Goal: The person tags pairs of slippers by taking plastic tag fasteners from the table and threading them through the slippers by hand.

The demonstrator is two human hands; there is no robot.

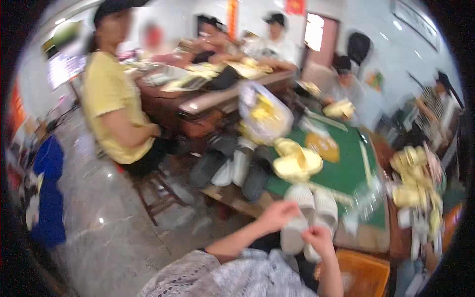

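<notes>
A pair of off-white slide slippers (296, 231) lies side by side in front of me, straps away from me, over the near edge of a green-topped table (346, 166). My left hand (277, 216) is at the left slipper's side, its fingers closed together on the edge below the strap. My right hand (320, 240) is closed at the right slipper's sole, thumb and fingers pinched near the gap between the two. Blur hides whether something small is in that pinch. Just beyond the off-white pair sits a pair of yellow slippers (299, 162).
A clear bag of yellow items (265, 111) and dark grey slippers (213, 157) stand left of the green top. Clear plastic wrap (367, 200) lies right. Yellow slippers (413, 183) pile up far right. An orange crate (363, 272) sits below. Several people work around a brown table (208, 104).
</notes>
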